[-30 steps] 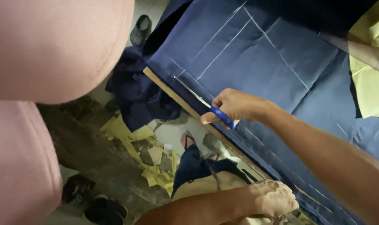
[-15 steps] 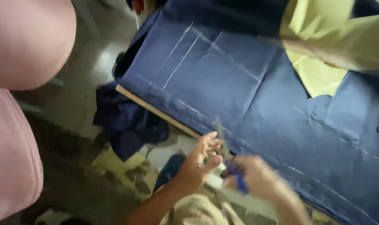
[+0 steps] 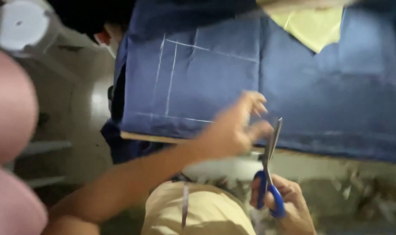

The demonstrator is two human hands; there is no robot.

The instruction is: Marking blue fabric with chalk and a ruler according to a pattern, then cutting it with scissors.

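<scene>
A dim floor shows at the left and along the bottom, pale and glossy in one patch and littered with scraps that are too blurred to name. A wooden surface [image 3: 150, 138] shows only as a thin lighter strip along its near edge; the rest lies under dark blue cloth [image 3: 215, 82] that covers it from the near edge upward and runs out of view at the top and right. White chalk lines [image 3: 172, 78] cross the cloth near its left end, two running up from the near edge and others crossing them. A yellow-green piece [image 3: 311, 26] lies on the cloth toward the far right corner, cut off by the top of the view. More dark cloth hangs off the surface's left end into shadow.

The left hand [image 3: 233, 128] hovers at the near edge of the surface with its fingers [image 3: 254, 102] spread and released; motion blur hides whether they touch the cloth. The right hand [image 3: 285, 202] sits below the near edge, partly cut off at the bottom, its fingers clenched through the blue handles of scissors [image 3: 270, 165]. The grey blades point up to the cloth's near edge, just beside the left hand; whether they are parted cannot be told. Large pink shapes [image 3: 8, 109] fill the left side, blurred, and a white round thing [image 3: 17, 24] sits at the top left corner.
</scene>
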